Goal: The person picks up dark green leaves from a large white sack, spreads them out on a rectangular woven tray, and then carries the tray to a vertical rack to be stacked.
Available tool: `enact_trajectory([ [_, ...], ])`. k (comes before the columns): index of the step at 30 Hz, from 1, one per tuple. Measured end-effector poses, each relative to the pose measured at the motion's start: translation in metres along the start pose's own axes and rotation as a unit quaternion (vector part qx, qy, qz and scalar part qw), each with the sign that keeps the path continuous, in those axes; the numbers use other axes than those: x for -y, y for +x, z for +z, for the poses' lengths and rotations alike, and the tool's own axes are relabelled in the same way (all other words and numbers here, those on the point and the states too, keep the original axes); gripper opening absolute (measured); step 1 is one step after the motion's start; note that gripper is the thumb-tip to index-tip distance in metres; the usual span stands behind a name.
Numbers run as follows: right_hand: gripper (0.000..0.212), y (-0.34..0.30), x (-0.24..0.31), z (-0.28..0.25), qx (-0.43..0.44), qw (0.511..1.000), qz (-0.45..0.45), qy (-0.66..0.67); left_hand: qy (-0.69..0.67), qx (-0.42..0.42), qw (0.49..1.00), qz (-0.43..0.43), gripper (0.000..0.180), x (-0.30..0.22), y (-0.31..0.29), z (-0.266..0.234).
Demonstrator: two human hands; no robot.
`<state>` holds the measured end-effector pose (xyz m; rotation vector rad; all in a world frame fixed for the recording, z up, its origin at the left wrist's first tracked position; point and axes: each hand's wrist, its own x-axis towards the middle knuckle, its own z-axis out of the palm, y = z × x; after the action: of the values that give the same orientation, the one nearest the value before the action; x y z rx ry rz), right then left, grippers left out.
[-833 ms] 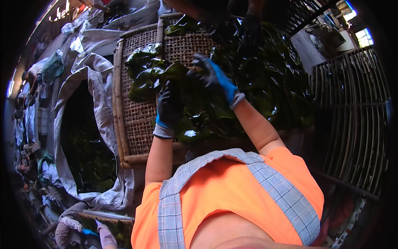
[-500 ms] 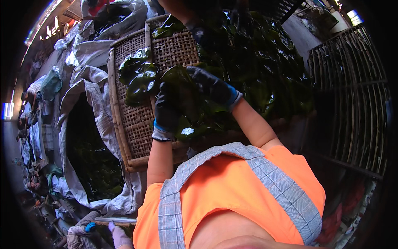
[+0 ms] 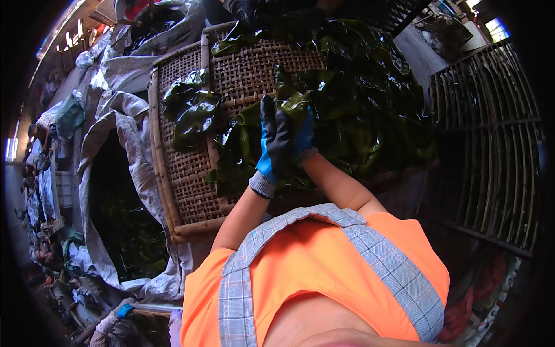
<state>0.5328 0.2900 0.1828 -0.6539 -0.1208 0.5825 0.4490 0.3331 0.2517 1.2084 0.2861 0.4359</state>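
Observation:
Wet, dark green kelp sheets (image 3: pixel 370 121) lie heaped over the right part of a woven bamboo rack (image 3: pixel 254 69). My left hand (image 3: pixel 274 141), in a black and blue glove, stands edge-up with fingers stretched, pressed beside the kelp. Close to its right is my right hand (image 3: pixel 304 136) in a like glove. A raised fold of kelp (image 3: pixel 293 103) shows between and just beyond the two hands. The right fingers are partly hidden against the dark sheets. Left of my hands, a separate clump of kelp (image 3: pixel 193 113) rests across the rack's bamboo bar.
A large pale sack (image 3: pixel 139 150) with dark green contents gapes left of the rack. At right leans a slatted frame (image 3: pixel 491 139). Across the rack, another person's dark-gloved hand (image 3: pixel 245 11) is at the far edge. Behind me at lower left shows another person's blue-gloved hand (image 3: pixel 124 311).
Both my hands have come together near the middle; the left moved right and the right moved down and inward. More bare weave shows, and the other person's hand has drawn back to the far edge.

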Motion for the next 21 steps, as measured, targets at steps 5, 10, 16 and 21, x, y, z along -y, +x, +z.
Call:
enact_trajectory([
  [5,0.027,0.018,-0.022,-0.042,-0.018,0.882,-0.242,-0.403,-0.114,-0.006,0.993,-0.032,0.032,0.03,0.019,-0.001],
  [10,0.023,0.055,0.004,-0.049,0.014,0.968,-0.108,-0.226,-0.097,0.038,0.989,-0.102,0.019,0.033,0.03,-0.031],
  [16,0.034,0.114,0.012,-0.092,-0.05,0.997,0.057,-0.01,0.109,0.043,0.991,0.062,0.012,0.088,0.084,-0.133],
  [21,0.039,0.154,0.008,-0.047,-0.108,0.987,0.069,-0.101,0.547,0.062,0.783,0.289,0.015,0.089,0.13,-0.176],
])
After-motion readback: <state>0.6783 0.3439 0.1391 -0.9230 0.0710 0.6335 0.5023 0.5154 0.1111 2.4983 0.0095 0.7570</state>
